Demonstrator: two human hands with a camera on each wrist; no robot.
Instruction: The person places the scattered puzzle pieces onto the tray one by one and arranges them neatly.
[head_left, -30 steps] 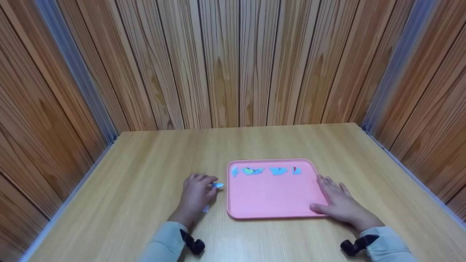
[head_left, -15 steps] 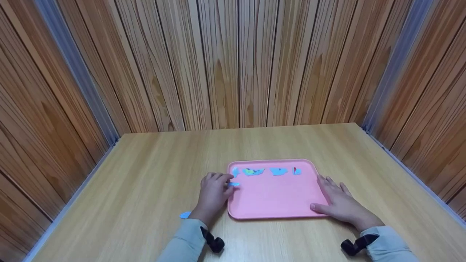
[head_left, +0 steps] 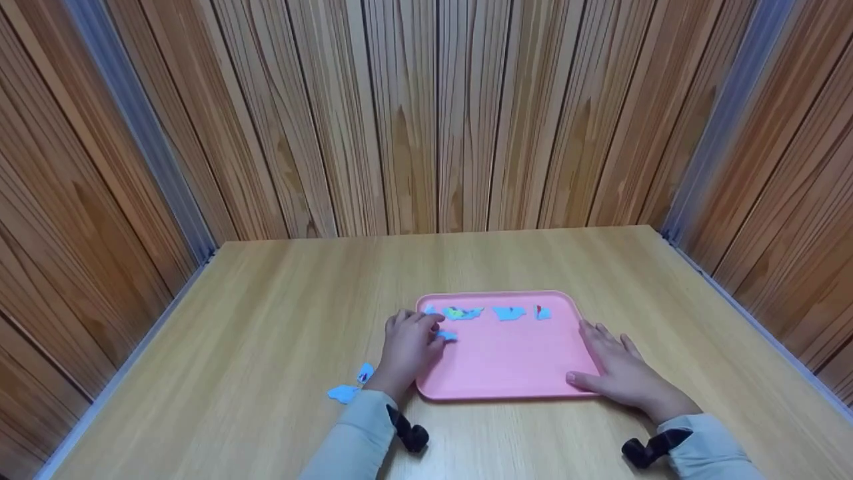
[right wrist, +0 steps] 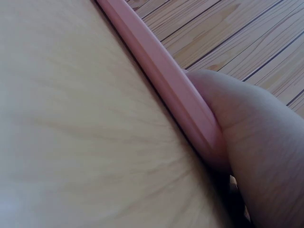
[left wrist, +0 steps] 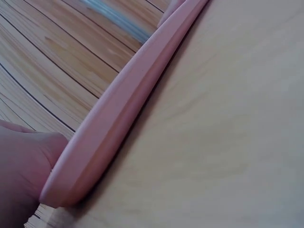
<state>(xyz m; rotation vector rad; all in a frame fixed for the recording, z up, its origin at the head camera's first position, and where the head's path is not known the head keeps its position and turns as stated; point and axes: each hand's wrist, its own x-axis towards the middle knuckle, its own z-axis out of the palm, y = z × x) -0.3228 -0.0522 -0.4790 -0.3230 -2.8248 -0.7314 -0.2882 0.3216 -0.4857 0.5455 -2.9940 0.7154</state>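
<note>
In the head view, my left hand [head_left: 410, 347] reaches over the left side of a pink tray [head_left: 513, 363]. Its thumb and fingers pinch a torn-looking blue scrap [head_left: 449, 336], low over the tray or touching it; I cannot tell which. My right hand [head_left: 620, 373] rests on the tray's right edge, fingers extended along the outside and thumb over the rim. Along the tray's far side lie a blue piece with yellow-green [head_left: 461, 313], a plain blue piece [head_left: 509, 313] and one with red [head_left: 543, 312]. Another blue piece [head_left: 430, 309] is partly hidden by my left fingers.
Two more blue scraps lie on the wooden table left of the tray: one with a dark mark [head_left: 365, 373] and a flatter one [head_left: 343, 393], beside my left forearm. Wood-panelled walls [head_left: 426, 120] stand behind the table and at both sides.
My left hand has carried the blue scrap from the table rightward over the tray's left rim. Two scraps on the table are uncovered. The right hand has stayed put.
</note>
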